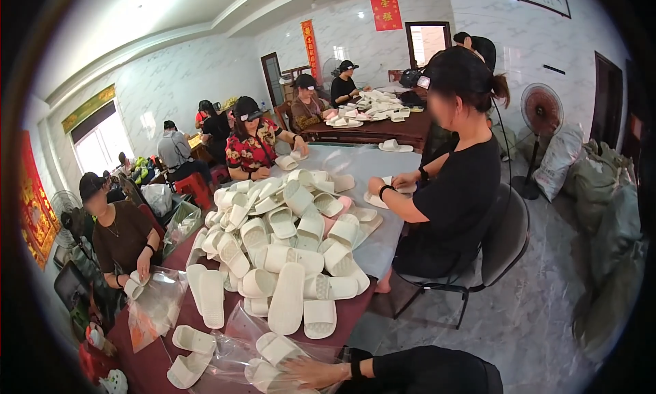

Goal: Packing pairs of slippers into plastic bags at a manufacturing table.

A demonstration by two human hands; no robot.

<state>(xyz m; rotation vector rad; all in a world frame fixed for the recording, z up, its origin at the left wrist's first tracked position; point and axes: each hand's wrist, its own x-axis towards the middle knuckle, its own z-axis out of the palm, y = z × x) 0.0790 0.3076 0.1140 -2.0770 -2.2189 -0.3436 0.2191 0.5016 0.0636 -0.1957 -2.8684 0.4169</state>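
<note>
My right hand (pixel 316 373) reaches in from the lower right, a black band at its wrist. Its fingers lie stretched over a pair of white slide slippers (pixel 277 349) at the table's near edge. A clear plastic bag (pixel 236 346) spreads around and beside this pair; how far the slippers sit inside it I cannot tell. Just left of the bag lies another pair of white slippers (pixel 190 356). Beyond them rises a large heap of white slippers (pixel 280 223), with a few pink ones (pixel 339 215) among them. My left hand is out of view.
A co-worker at the left handles a slipper (pixel 136 284) over a clear bag (pixel 158 305). Across the dark red table (pixel 147 356), another co-worker (pixel 256 144) sits. At the right, a person in black (pixel 458 182) on a chair (pixel 502 250) works with slippers. A fan (pixel 540 114) and sacks (pixel 608 189) stand behind.
</note>
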